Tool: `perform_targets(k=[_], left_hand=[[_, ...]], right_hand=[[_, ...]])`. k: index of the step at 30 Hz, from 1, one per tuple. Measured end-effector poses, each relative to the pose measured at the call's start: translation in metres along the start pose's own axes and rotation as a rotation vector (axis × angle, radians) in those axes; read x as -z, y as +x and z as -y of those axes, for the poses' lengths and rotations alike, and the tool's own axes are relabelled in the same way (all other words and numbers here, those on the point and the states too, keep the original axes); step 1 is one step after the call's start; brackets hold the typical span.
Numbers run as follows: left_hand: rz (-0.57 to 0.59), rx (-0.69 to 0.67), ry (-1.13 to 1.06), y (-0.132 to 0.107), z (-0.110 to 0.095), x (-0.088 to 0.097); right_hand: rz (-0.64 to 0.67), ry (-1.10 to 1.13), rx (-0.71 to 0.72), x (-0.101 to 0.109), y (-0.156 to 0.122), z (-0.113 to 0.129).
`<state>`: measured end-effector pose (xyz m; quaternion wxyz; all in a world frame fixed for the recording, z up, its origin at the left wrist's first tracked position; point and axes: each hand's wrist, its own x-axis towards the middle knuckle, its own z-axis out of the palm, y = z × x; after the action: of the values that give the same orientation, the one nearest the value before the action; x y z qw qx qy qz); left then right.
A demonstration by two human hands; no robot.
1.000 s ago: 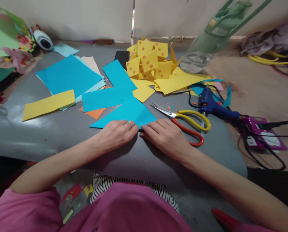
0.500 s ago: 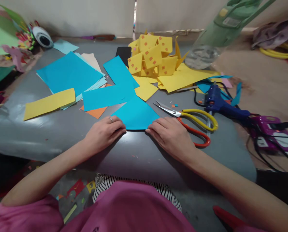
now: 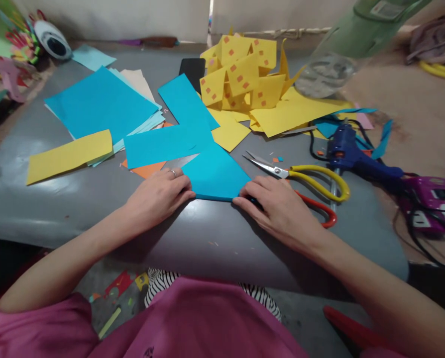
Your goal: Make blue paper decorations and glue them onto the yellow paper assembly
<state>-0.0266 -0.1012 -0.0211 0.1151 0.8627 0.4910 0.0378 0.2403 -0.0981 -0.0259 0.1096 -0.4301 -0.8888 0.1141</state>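
A folded blue paper (image 3: 215, 174) lies flat on the grey table (image 3: 58, 209) in front of me. My left hand (image 3: 158, 195), with a ring on one finger, presses its curled fingers on the paper's near left corner. My right hand (image 3: 278, 208) pins the near right corner with bent fingertips. The two hands sit at opposite ends of the paper's near edge. Scissors (image 3: 304, 184) with yellow and red handles lie just right of my right hand, blades pointing left.
Blue sheets (image 3: 99, 104), a yellow strip (image 3: 69, 155) and an orange scrap (image 3: 146, 170) lie at left. A yellow paper model with orange squares (image 3: 241, 74) stands behind. A blue glue gun (image 3: 347, 154), cables and a purple device (image 3: 431, 199) are at right.
My hands have slid apart along the paper's near edge, left hand to the left, right hand to the right. The blue paper shows as a smaller folded shape than a second ago.
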Motion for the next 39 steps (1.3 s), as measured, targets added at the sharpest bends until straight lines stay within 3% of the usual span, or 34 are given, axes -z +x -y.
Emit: perform_targets(k=[7,9,13,16,19,23,32,39], left_hand=[[0.014,-0.061,-0.108,-0.001,0.007,0.004],[-0.009,-0.072,-0.112,0.0,0.007,0.001],[-0.064,-0.09,-0.096,0.001,0.006,-0.004],[-0.064,-0.079,-0.1,0.001,0.005,-0.004],[-0.028,-0.058,-0.136,-0.002,0.007,0.0],[-0.008,0.008,-0.175,-0.008,0.013,0.005],[0.058,0.172,-0.177,-0.021,0.037,0.012],[0.067,0.246,-0.162,-0.031,0.051,0.018]], right_hand=[[-0.089,-0.048,-0.167,0.014,-0.017,-0.033],[-0.164,-0.092,-0.137,0.016,-0.019,-0.034],[-0.235,-0.137,0.071,0.01,-0.018,-0.016],[-0.191,-0.102,0.117,0.002,-0.014,-0.002],[-0.112,-0.021,0.03,-0.003,-0.01,0.0],[0.007,0.063,-0.086,0.001,-0.005,-0.003],[0.189,0.004,-0.11,0.009,0.012,-0.007],[0.201,-0.001,-0.099,0.008,0.017,-0.011]])
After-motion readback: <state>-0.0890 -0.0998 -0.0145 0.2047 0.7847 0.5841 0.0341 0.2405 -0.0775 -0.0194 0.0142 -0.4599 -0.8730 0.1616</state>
